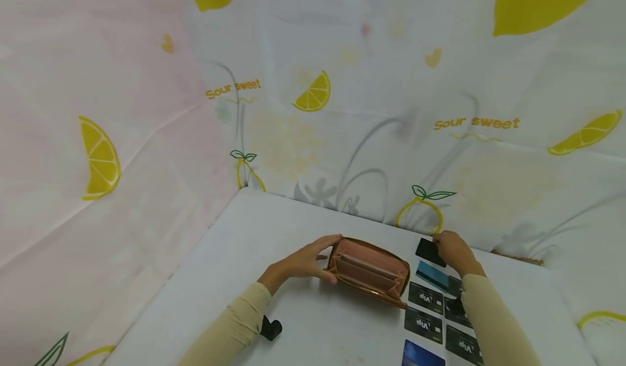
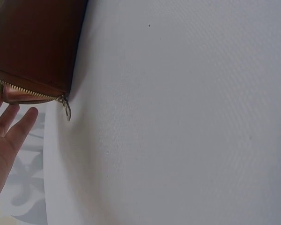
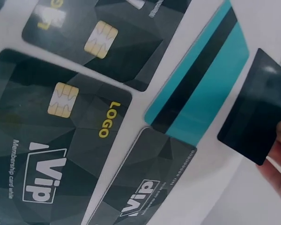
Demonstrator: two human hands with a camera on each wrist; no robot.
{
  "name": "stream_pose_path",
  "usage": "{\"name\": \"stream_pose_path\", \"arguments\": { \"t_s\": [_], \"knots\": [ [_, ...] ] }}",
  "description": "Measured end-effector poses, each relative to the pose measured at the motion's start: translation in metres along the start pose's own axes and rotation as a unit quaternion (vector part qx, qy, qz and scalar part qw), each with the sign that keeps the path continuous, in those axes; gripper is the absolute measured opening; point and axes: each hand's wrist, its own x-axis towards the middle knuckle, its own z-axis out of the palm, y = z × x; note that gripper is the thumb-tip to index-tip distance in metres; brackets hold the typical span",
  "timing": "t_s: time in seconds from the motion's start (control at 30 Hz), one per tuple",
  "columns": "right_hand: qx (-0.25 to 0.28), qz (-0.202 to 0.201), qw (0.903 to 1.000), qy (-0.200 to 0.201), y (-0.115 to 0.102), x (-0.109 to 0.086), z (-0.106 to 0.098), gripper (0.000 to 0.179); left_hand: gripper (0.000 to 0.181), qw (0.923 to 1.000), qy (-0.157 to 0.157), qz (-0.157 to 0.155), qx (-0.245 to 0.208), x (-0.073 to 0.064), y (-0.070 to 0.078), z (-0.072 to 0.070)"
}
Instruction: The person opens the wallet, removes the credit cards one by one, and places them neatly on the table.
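A brown zip-around wallet [image 1: 370,268] lies unzipped on the white table, its pink lined compartments spread toward me. My left hand [image 1: 299,261] grips its left end, thumb at the near edge and index finger along the far edge. The left wrist view shows the wallet's brown outside [image 2: 37,44] and a metal zipper pull [image 2: 67,110]. At the table's back right, my right hand [image 1: 455,253] pinches a black card [image 1: 428,250] by its edge. In the right wrist view that card [image 3: 254,108] tilts up beside a teal card with a dark stripe [image 3: 201,70].
Several dark Vip cards [image 1: 424,297] lie in rows right of the wallet, some partly behind my right forearm. A blue card [image 1: 421,354] is at the bottom of the head view. A small black object [image 1: 271,329] sits by my left sleeve. Lemon-printed cloth [image 1: 362,154] hangs behind the table.
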Motion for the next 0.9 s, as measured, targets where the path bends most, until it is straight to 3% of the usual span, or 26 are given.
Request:
{"name": "stream_pose_path", "arguments": {
  "t_s": [0.3,0.53,0.73,0.9],
  "knots": [
    [0.008,0.006,0.9995,0.028,0.012,0.001,0.021,0.013,0.108,1.0000,0.000,-0.001,-0.002,0.000,0.002,0.000],
    [-0.008,-0.016,0.9981,0.059,0.015,-0.007,0.038,0.004,0.109,0.9999,0.001,0.008,0.008,0.000,0.003,0.002],
    [-0.008,-0.006,0.9973,0.073,0.007,-0.007,0.030,0.004,0.109,0.9999,0.001,0.005,0.015,0.001,0.004,0.001],
    [0.010,-0.040,0.9893,0.140,-0.013,0.003,0.012,0.008,0.109,0.9999,0.006,0.009,0.013,0.001,0.002,0.001]
  ]
}}
